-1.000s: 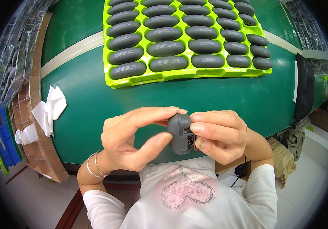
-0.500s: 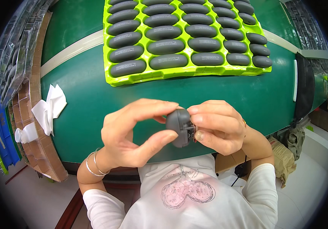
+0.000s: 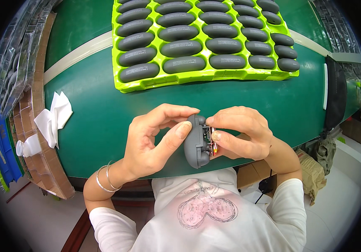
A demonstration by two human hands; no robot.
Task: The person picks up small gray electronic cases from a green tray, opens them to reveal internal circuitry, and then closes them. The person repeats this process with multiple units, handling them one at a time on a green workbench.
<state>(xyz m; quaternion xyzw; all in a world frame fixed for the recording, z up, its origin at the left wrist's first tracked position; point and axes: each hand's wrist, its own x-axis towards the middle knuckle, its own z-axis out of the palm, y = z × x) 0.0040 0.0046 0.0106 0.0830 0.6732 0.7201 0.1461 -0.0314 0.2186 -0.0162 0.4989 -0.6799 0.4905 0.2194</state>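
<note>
I had the grey oval case pinched w/ both hands just above my chest. Left hand clamped its shell at 9 o'clock, thumb and fingertips; right hand gripped the open edge at 3, by the exposed parts. It looked light, rigid, smooth, prob. slippery; best held by the shell, not the delicate innards. At 12, beyond the green table, sat a lime tray of grey shells. White wipes lay at 9.

Green table, cardboard boxes, pale floor.
</note>
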